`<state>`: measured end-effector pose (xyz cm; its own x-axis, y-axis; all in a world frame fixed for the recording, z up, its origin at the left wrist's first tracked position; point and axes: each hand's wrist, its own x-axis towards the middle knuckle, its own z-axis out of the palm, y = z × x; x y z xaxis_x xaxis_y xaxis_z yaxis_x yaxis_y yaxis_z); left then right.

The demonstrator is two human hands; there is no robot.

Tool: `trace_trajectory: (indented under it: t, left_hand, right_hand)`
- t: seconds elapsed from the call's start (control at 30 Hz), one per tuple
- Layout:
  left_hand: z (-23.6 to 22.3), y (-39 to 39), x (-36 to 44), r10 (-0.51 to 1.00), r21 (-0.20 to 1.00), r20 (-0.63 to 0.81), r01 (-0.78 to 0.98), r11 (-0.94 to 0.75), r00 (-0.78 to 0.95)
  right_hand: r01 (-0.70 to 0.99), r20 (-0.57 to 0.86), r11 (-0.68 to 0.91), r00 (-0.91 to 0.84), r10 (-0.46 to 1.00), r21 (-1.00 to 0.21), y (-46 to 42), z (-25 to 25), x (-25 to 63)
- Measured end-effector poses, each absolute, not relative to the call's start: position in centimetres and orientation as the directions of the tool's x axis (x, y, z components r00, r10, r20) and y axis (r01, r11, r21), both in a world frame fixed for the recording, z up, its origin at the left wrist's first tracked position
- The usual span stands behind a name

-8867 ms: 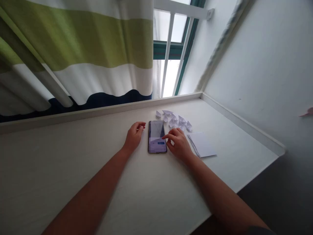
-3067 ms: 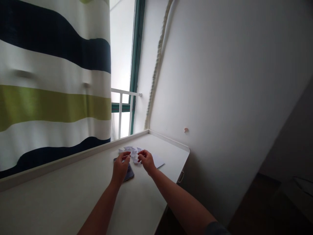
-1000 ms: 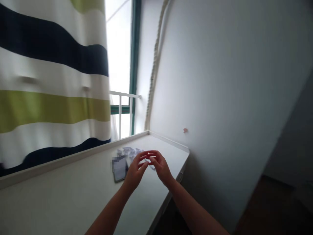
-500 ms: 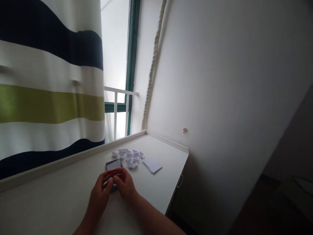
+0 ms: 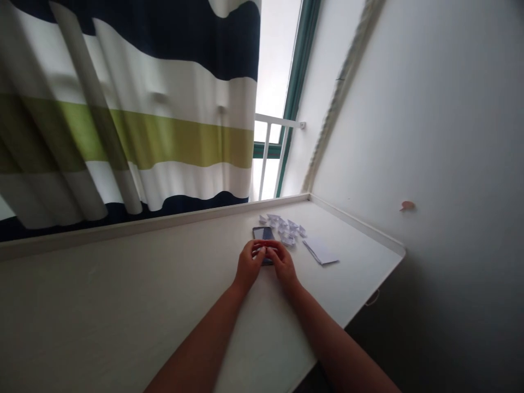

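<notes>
**One phone, two hands, many folded papers**

There is one phone [image 5: 262,233] on one table [image 5: 143,305], and two hands: one left hand [image 5: 248,266], one right hand [image 5: 284,266]. Far of the hands lie roughly ten small folded papers [image 5: 289,228] — they overlap, so the exact number cannot be told. To their right is one stack of paper [image 5: 323,252], its sheets too thin to count. Far left hangs one curtain [image 5: 172,131]; beside it, one railing [image 5: 278,120] shows two uprights. One pink sticker [image 5: 407,206] and one drawer handle [image 5: 374,298] are at right.

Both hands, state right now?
Left hand: curled above the phone; whether it holds anything, cannot tell.
Right hand: curled likewise; contents hidden.
</notes>
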<state>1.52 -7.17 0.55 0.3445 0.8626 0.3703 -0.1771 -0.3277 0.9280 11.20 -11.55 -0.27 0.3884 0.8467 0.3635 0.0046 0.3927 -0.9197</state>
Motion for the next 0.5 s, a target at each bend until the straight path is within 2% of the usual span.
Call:
trace_trajectory:
  t: [0.1, 0.27, 0.37, 0.5]
  left_hand:
    - [0.7, -7.2, 1.2, 0.870, 0.927, 0.375, -0.160, -0.341, 0.319]
    - [0.5, -6.8, 1.0, 0.897, 0.931, 0.362, -0.147, -0.335, 0.253]
    - [0.2, -6.4, 1.0, 0.915, 0.936, 0.348, -0.135, -0.326, 0.204]
    - [0.1, -6.4, 1.0, 0.921, 0.937, 0.345, -0.121, -0.327, 0.183]
  right_hand:
    - [0.058, 0.369, 0.380, 0.411, 0.834, -0.923, -11.9, 0.0, 11.2]
    - [0.182, 0.376, 0.333, 0.557, 0.740, -0.925, -12.1, 0.1, 11.9]
    - [0.173, 0.352, 0.318, 0.641, 0.682, -0.932, -12.0, -0.1, 12.4]
    - [0.147, 0.328, 0.313, 0.664, 0.672, -0.938, -12.1, -0.1, 12.5]
